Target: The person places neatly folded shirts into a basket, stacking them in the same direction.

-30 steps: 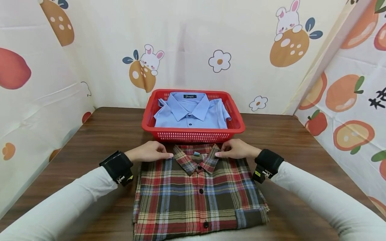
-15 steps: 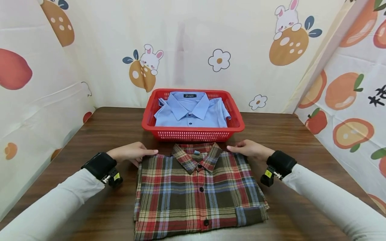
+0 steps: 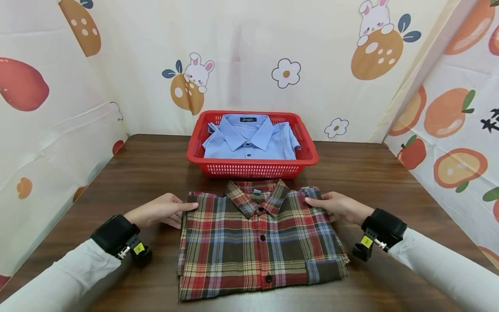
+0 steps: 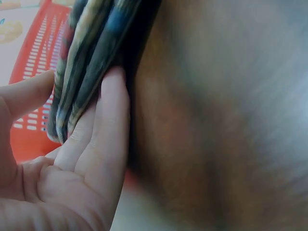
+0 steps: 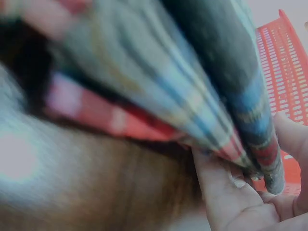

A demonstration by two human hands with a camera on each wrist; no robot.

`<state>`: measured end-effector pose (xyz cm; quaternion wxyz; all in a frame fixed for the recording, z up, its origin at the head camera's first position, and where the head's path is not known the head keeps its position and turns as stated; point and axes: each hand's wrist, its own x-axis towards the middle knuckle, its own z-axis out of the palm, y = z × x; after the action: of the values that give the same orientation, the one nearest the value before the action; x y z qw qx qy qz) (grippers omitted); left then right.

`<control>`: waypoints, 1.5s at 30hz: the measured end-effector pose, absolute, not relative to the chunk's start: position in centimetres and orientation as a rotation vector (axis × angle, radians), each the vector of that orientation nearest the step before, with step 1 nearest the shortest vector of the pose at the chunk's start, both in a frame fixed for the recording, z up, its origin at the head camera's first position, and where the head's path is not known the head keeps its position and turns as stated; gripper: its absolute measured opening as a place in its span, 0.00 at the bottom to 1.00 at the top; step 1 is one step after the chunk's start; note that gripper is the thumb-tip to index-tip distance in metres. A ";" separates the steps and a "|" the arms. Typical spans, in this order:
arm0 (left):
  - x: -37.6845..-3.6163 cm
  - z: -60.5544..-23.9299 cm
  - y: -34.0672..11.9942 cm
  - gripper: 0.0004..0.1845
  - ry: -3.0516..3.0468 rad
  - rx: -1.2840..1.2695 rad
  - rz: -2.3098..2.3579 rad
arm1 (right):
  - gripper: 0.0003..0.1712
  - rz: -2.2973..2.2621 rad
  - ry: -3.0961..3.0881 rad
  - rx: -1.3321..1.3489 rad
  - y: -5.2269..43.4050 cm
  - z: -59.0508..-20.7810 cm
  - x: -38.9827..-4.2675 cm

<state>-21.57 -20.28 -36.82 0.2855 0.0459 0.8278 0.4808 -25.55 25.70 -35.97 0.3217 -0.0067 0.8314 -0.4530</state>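
Both hands have been moved outward from the collar; the plaid shirt's (image 3: 261, 242) shoulder edges, mid-frame, are pinched by the left hand (image 3: 160, 211) and right hand (image 3: 341, 207). Fingers should be slid fully underneath, and both sides lifted evenly.

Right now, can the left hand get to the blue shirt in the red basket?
Probably yes. The left hand grips the plaid shirt's corner, but only bare table lies between it and the open-topped red basket, where the blue shirt lies uncovered. It would have to let go first.

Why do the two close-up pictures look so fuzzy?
Left wrist view: the table is one brown smear, the plaid shirt soft. Right wrist view: the shirt sits too near the lens, so it blurs. Head view: sharp, though the walls bend near the edges.
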 end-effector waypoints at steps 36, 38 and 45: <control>-15.6 -36.0 -17.6 0.32 2.269 0.173 1.380 | 0.38 -1.262 2.176 -0.220 27.8 -35.3 -19.6; -15.3 -35.6 -17.6 0.33 2.266 0.190 1.392 | 0.37 -1.260 2.195 -0.244 27.8 -35.1 -19.3; -13.6 -33.3 -18.0 0.37 2.225 0.262 1.435 | 0.45 -1.206 2.267 -0.240 27.9 -32.6 -17.4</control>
<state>-13.59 -18.05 -33.29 0.2383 0.0955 0.8121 0.5240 -17.44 27.86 -32.63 0.2777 -0.0894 0.8445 -0.4492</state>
